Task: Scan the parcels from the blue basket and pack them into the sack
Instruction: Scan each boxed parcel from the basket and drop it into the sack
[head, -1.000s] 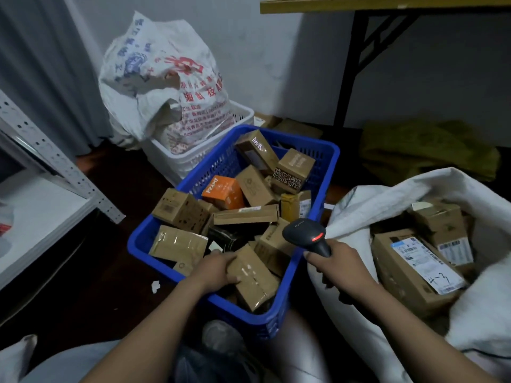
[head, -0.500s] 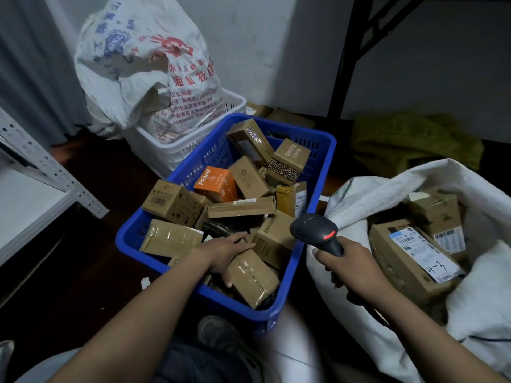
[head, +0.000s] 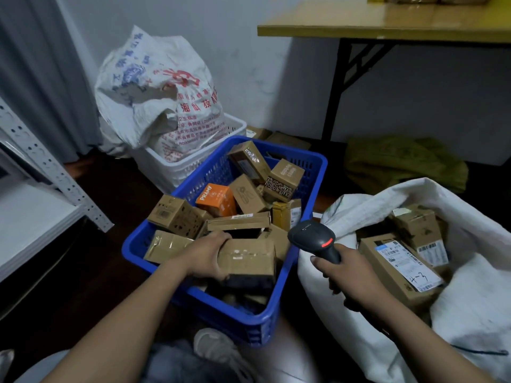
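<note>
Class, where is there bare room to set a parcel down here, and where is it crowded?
Free: dark floor between blue basket and white shelf; the shelf's board too. Crowded: basket and sack mouth, packed with boxes.

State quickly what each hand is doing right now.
Left hand: grips a brown cardboard parcel.
Right hand: grips the black handheld barcode scanner.
</note>
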